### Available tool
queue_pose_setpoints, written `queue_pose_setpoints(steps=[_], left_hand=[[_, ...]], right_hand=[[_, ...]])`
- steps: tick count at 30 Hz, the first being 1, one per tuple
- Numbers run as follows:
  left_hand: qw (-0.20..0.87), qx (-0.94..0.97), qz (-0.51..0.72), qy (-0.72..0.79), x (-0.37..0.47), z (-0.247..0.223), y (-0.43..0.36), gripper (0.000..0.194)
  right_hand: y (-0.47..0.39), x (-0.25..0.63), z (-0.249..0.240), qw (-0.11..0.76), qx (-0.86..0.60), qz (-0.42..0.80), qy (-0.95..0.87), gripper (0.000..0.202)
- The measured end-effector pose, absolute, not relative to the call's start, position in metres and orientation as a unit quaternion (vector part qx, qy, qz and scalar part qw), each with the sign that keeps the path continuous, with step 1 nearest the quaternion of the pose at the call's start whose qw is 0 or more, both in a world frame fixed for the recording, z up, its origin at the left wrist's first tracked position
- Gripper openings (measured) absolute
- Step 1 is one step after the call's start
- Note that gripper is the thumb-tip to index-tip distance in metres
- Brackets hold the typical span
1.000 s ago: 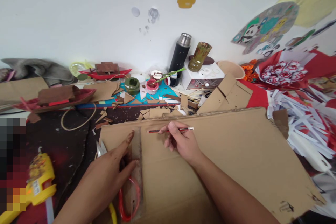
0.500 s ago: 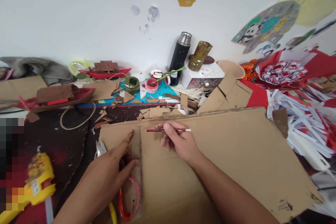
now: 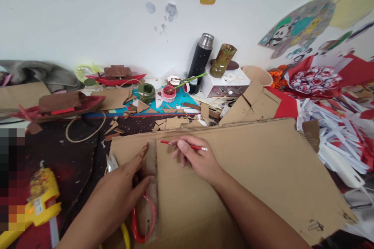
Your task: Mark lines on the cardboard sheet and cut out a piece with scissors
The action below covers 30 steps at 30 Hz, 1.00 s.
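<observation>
A large sheet of brown cardboard [image 3: 248, 171] lies in front of me. Across its left part runs a clear ruler [image 3: 152, 163], lengthwise away from me. My left hand [image 3: 128, 183] presses on the ruler with thumb and forefinger spread. Scissors with red handles [image 3: 134, 227] lie partly beneath that hand and the ruler, their blades showing to its left. Just right of the ruler, my right hand [image 3: 194, 155] is closed round a red pencil [image 3: 199, 147]; the pencil's tip points left, near the ruler's far end.
A yellow glue gun [image 3: 43, 198] lies at the left. Behind the cardboard are model boats [image 3: 70, 103], paint jars [image 3: 146, 92], a black flask [image 3: 201, 58] and cardboard scraps. Paper strips [image 3: 336, 136] and a bouquet [image 3: 317, 79] sit at the right.
The pencil has turned in my right hand, its tip slightly higher and its eraser end lower. My right hand has shifted slightly left. My left hand stays on the ruler.
</observation>
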<state>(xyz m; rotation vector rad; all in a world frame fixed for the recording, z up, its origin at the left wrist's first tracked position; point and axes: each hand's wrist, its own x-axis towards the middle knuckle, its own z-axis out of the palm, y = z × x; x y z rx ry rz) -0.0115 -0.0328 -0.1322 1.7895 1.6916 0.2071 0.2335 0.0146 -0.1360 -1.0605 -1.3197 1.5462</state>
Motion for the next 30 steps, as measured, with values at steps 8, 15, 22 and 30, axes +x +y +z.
queue_pose_setpoints(steps=[8,15,22,30], left_hand=[[0.344,0.671,0.062,0.654,-0.01,-0.1292,-0.0313,0.089],[0.353,0.663,0.052,0.658,-0.0089,-0.1291,-0.0302,0.094],[0.347,0.674,0.08,0.647,-0.0117,-0.1323,-0.0323,0.088],[0.346,0.677,0.074,0.646,-0.011,-0.1287,-0.0322,0.086]], right_hand=[[0.0131,0.2315,-0.137,0.407,-0.424,0.609,-0.532,0.049],[0.0129,0.2312,-0.1423,0.407,-0.414,0.6,-0.551,0.045],[0.0144,0.2318,-0.14,0.406,-0.422,0.608,-0.536,0.054],[0.0149,0.2354,-0.1399,0.392,-0.431,0.642,-0.499,0.07]])
